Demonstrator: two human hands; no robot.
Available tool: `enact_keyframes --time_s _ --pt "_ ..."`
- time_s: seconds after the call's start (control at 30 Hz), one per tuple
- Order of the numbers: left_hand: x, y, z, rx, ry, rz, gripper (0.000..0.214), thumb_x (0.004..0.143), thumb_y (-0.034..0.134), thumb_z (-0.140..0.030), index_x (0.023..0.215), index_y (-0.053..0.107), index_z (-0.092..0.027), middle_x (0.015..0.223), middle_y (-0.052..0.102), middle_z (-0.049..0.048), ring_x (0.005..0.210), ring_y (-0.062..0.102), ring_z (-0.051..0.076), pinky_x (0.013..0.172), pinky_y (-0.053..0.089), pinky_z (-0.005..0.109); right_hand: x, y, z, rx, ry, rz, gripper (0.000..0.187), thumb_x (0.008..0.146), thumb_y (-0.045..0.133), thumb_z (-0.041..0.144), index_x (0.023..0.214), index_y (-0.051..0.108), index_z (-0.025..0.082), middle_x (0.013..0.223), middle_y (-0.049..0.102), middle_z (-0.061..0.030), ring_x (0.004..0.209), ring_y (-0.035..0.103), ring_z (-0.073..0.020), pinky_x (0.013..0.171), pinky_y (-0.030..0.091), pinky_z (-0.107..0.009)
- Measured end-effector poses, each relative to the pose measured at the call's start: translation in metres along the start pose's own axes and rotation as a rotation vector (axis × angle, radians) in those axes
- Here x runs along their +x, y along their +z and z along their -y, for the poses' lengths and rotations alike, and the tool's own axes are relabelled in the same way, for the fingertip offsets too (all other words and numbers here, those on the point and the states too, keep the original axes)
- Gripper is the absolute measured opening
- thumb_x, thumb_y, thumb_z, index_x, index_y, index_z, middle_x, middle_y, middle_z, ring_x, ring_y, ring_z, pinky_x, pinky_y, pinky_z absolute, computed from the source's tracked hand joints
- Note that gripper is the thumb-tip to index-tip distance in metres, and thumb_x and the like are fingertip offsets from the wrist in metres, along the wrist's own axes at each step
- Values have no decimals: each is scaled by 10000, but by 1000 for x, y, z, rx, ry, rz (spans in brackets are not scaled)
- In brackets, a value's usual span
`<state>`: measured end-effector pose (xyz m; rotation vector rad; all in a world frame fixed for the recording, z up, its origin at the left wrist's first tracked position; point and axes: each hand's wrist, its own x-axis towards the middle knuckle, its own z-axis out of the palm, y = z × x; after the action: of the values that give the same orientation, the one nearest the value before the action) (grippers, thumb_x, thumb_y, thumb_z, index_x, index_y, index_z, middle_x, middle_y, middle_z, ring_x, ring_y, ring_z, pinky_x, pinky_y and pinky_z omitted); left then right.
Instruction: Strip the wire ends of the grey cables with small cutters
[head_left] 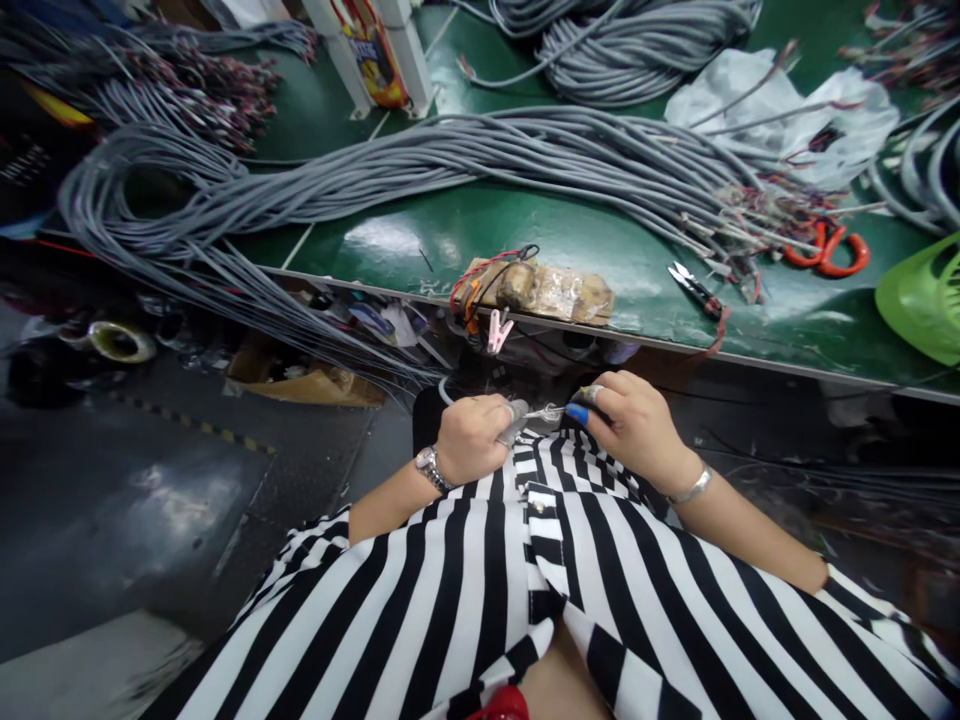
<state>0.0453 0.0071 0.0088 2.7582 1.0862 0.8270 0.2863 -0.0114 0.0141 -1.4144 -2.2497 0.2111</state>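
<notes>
My left hand [472,437] is closed around the end of a grey cable [516,420], held just above my lap. A watch sits on that wrist. My right hand [634,425] is closed on a small blue-handled tool [579,411] whose tip meets the thin bared wires [546,411] sticking out of the cable end. A bracelet is on my right wrist. Both hands are close together below the front edge of the green workbench [645,330], over my black-and-white striped top.
A long bundle of grey cables [420,170] lies across the bench and hangs off its left side. Near the edge sit a taped block with red wires [536,288], small snips [694,288], red-handled scissors [829,250], a green basket [926,300] and a plastic bag [787,110].
</notes>
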Motion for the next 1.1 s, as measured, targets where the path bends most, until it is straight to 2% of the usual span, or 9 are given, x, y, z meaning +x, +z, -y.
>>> enact_keyframes --time_s 0.2,0.3,0.43,0.53,0.67,0.83,0.9,1.0,1.1 --pt "-2 -1 1 29 11 35 156 821 512 -203 690 592 -175 688 657 34 622 584 127 582 397 263 -2 21 4 351 190 -17 266 878 510 334 651 512 198 642 481 -4 598 452 -139 562 357 -273" --pt "-1 -3 1 41 -10 43 154 800 503 -181 669 584 -176 621 606 21 568 541 122 549 366 263 -4 21 7 433 116 5 232 870 518 328 683 545 194 670 513 -11 623 483 -139 582 388 -272" --pt "0 -5 -1 3 -63 41 156 783 493 -157 651 573 -177 595 562 17 547 508 122 537 351 265 -3 18 10 320 8 -47 118 836 549 266 779 611 185 796 596 -65 736 534 -178 672 427 -311" --pt "-1 -5 -2 -12 -26 74 189 814 492 -197 639 563 -184 584 548 13 547 499 121 538 346 267 -1 26 12 321 194 -99 122 838 543 257 766 616 191 763 595 -55 727 550 -180 662 437 -307" --pt "-2 -4 0 0 16 123 200 819 486 -216 635 556 -186 596 556 17 551 499 120 534 339 268 -1 38 14 551 391 -99 96 815 573 282 784 617 202 731 627 -20 674 574 -160 632 461 -284" --pt "-2 -4 1 -26 -74 119 203 832 488 -224 653 574 -181 584 550 12 539 506 119 519 337 263 -4 31 17 595 230 -64 110 794 613 307 774 620 200 730 626 -23 669 562 -152 639 454 -284" --pt "-3 -4 0 -74 -45 143 207 840 494 -237 668 592 -179 588 557 13 546 520 120 521 348 260 1 34 9 592 284 -132 136 798 609 334 773 610 200 719 614 -20 658 548 -149 631 445 -285" --pt "-6 -4 -2 -189 80 234 194 839 512 -263 708 630 -183 597 578 11 558 548 124 530 380 253 10 45 -11 637 579 -381 233 850 517 421 794 566 201 664 578 -2 587 496 -135 578 430 -278" --pt "-8 -4 3 -283 -54 238 182 861 508 -277 849 664 -184 700 652 26 647 615 134 590 449 240 11 46 -25 653 573 -411 222 846 528 424 811 553 207 680 578 6 603 503 -133 595 439 -274"
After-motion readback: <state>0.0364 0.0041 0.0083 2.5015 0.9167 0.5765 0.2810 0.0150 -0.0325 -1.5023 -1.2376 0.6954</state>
